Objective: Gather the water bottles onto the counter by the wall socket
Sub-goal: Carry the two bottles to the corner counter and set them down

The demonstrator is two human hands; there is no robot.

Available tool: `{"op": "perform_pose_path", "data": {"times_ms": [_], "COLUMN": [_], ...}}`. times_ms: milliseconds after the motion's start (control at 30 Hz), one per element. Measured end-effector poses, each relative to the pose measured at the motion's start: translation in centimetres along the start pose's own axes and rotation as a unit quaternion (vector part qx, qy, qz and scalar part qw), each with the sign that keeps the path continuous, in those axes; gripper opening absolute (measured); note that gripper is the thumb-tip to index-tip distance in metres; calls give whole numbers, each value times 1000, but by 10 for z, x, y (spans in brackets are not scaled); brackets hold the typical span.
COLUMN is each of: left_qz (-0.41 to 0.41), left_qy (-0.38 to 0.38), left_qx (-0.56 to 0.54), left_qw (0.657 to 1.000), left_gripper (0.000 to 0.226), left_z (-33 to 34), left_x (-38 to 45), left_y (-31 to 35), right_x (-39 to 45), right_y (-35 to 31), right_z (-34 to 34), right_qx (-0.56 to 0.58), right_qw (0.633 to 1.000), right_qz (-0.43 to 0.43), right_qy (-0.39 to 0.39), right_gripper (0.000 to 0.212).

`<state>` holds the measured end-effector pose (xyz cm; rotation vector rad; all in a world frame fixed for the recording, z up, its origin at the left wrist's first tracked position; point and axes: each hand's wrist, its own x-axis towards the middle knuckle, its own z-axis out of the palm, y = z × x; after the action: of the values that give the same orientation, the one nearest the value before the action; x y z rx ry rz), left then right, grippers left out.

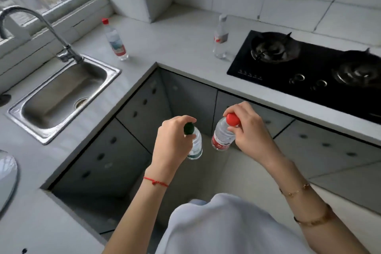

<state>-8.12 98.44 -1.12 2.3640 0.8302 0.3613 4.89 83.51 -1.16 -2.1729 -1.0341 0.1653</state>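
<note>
My left hand (172, 142) grips a clear bottle with a dark green cap (195, 146) by its neck, held upright above the floor in front of the cabinets. My right hand (250, 130) holds a red-capped bottle with a red label (222, 137) by its top, slightly tilted, beside the first. Two more bottles stand on the grey counter (177, 41) at the back: a red-capped one (115, 40) near the window and a white-capped one (220, 37) left of the stove. No wall socket is in view.
A steel sink (61, 97) with a curved tap (41, 27) lies at the left. A black gas stove (313, 68) fills the right counter. Grey cabinet doors (127, 130) line the corner below. A white round object (7, 177) sits at the left edge.
</note>
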Motion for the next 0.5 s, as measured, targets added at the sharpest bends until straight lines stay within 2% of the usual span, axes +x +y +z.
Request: {"op": "perform_pose_path", "data": {"times_ms": [267,500], "left_qz": [117,222], "left_qy": [-116,-220], "left_qx": [-32,-45], "left_qw": [986,949], "left_gripper": [38,43], "left_z": [100,192], "left_x": [-42,-105], "left_y": [127,252], "right_x": [-130,-257], "right_y": [88,162], "right_z": [-101,-189], "right_qx": [-26,-68], "right_qw": [988,961], "right_qz": [117,211], "right_qy": [98,167], "right_gripper": [36,33]}}
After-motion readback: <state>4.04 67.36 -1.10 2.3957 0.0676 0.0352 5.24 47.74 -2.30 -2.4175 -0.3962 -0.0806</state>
